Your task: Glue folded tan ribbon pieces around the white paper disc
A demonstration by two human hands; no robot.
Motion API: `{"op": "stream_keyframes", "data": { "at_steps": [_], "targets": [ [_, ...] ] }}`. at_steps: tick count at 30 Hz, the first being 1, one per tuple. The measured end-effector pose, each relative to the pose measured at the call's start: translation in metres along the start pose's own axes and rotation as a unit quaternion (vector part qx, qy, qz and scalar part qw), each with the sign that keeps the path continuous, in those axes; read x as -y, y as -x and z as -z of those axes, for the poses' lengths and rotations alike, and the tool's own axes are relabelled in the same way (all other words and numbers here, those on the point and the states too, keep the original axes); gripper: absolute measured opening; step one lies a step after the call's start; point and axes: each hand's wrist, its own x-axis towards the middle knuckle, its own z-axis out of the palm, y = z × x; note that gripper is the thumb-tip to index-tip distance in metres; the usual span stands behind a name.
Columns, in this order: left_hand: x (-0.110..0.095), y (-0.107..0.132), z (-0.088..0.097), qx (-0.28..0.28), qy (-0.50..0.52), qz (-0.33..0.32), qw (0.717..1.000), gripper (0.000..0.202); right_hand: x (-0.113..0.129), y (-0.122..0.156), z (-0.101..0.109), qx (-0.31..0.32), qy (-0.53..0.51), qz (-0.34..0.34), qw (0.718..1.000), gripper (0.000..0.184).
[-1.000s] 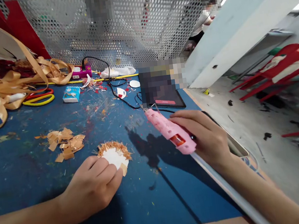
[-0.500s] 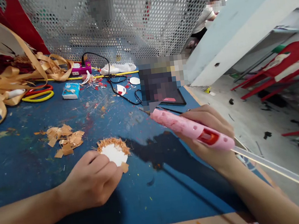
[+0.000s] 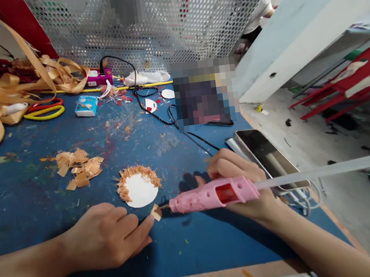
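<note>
My right hand (image 3: 240,181) grips a pink glue gun (image 3: 212,194) lying almost level, a long clear glue stick (image 3: 330,168) trailing out to the right. Its nozzle touches a small tan paper piece (image 3: 156,212) that my left hand (image 3: 109,235) pinches at its fingertips, low over the blue table (image 3: 27,202). Just beyond lies a white paper disc (image 3: 139,190) with a fringe of tan pieces round its far rim.
A heap of cut tan pieces (image 3: 78,166) lies left of the disc. Tan ribbon (image 3: 1,98), scissors (image 3: 43,109), a small blue box (image 3: 85,105) and a pink power strip (image 3: 99,79) sit at the back. A phone (image 3: 268,155) lies beside my right hand. A perforated metal screen (image 3: 143,22) closes the back.
My left hand drew the tan piece back off the disc toward me. My right hand swung the glue gun down and left until its nozzle met the piece.
</note>
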Motion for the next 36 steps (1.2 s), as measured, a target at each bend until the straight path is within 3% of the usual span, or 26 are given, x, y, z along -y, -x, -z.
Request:
{"op": "stream_keyframes", "data": {
  "at_steps": [11,36],
  "targets": [
    [-0.0011,0.0007,-0.0026,0.023,0.019,0.0,1.0,0.017,0.0011,0.0055,-0.0027,0.058,0.04,0.044,0.997,0.023],
    [-0.0003,0.0,-0.0035,0.033,0.031,-0.008,0.999,0.018,-0.0003,0.0056,-0.0053,0.048,0.075,0.065,0.994,0.025]
  ]
}}
